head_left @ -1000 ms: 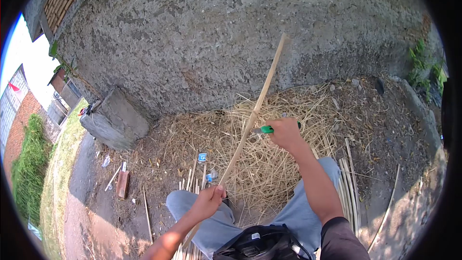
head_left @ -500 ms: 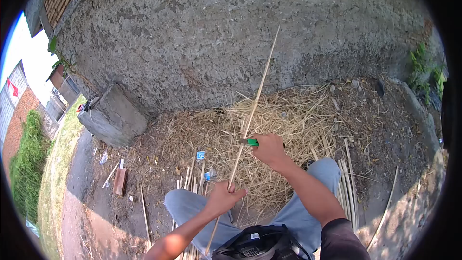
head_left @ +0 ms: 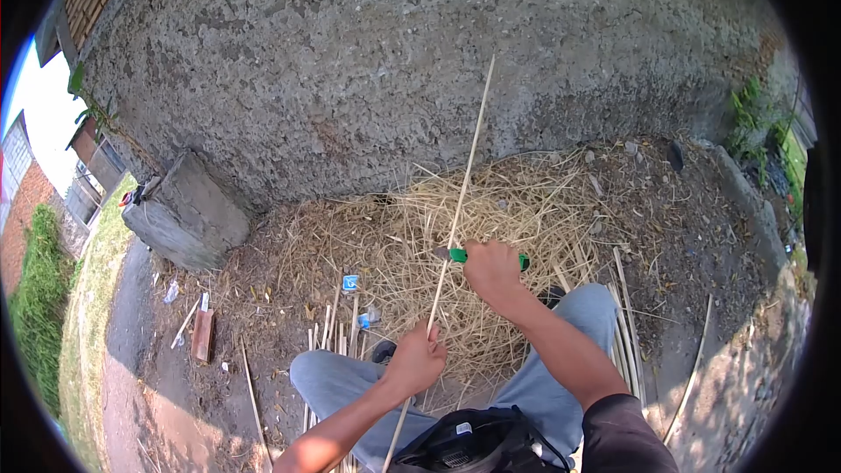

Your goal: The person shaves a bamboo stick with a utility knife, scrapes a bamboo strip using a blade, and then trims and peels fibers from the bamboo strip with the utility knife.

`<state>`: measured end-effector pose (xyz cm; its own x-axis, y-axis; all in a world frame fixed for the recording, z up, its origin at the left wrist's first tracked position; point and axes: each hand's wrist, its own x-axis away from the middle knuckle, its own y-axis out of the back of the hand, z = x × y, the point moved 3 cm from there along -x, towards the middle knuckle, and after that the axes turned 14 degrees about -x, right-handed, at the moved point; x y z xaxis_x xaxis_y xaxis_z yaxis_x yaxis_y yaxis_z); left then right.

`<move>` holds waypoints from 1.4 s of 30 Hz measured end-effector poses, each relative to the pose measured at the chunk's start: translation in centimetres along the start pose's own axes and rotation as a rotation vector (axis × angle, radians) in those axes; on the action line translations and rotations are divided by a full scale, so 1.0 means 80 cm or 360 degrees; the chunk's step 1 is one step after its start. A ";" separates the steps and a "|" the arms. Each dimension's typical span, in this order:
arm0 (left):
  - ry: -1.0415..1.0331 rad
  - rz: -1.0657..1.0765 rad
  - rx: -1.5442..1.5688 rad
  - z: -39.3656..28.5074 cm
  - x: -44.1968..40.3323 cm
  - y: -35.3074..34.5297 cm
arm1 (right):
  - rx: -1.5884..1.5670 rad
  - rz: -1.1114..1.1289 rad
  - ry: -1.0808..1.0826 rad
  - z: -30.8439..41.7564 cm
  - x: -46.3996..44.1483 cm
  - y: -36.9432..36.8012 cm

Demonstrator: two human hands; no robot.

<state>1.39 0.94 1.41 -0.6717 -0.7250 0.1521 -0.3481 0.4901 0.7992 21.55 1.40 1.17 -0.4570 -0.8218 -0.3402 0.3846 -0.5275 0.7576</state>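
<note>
Daylight; rough grey plaster wall (head_left: 350, 79) in shade, bright white sky (head_left: 53, 88) blown out, far left. Sun patches on brown dirt ground (head_left: 173, 420). Fisheye bends edges; corners black.

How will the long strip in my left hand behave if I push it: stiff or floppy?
The strip is probably fairly stiff, since it extends almost straight beyond the left hand. Its thinness suggests little weight and perhaps some bending.
</note>
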 end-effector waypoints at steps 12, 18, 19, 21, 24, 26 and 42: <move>0.0068 0.0098 -0.0272 -0.013 0.047 0.020 | 0.0074 0.0064 -0.0175 -0.029 -0.028 -0.019; 0.0017 0.0144 -0.0315 -0.006 0.049 0.009 | 0.0117 0.0099 -0.0148 -0.048 -0.036 -0.050; 0.0032 0.0176 -0.0341 -0.005 0.048 0.009 | 0.0113 0.0099 -0.0134 -0.052 -0.038 -0.055; 0.0039 0.0165 -0.0312 0.000 0.042 0.001 | 0.0143 0.0133 -0.0110 -0.060 -0.045 -0.063; 0.0077 0.0192 -0.0296 -0.001 0.035 -0.002 | 0.0168 0.0157 -0.0071 -0.069 -0.052 -0.073; 0.0107 0.0227 -0.0316 -0.003 0.031 0.001 | 0.0158 0.0141 -0.0057 -0.067 -0.055 -0.074; 0.0219 0.0211 -0.0277 0.012 0.021 0.032 | -0.0468 0.0427 -0.0359 -0.036 -0.036 -0.020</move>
<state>-1.30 1.43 3.14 -0.6045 -0.7248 0.3305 -0.1371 0.5033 0.8531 24.51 4.00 -0.67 -0.4612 -0.8873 0.0009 0.7094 -0.3681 0.6011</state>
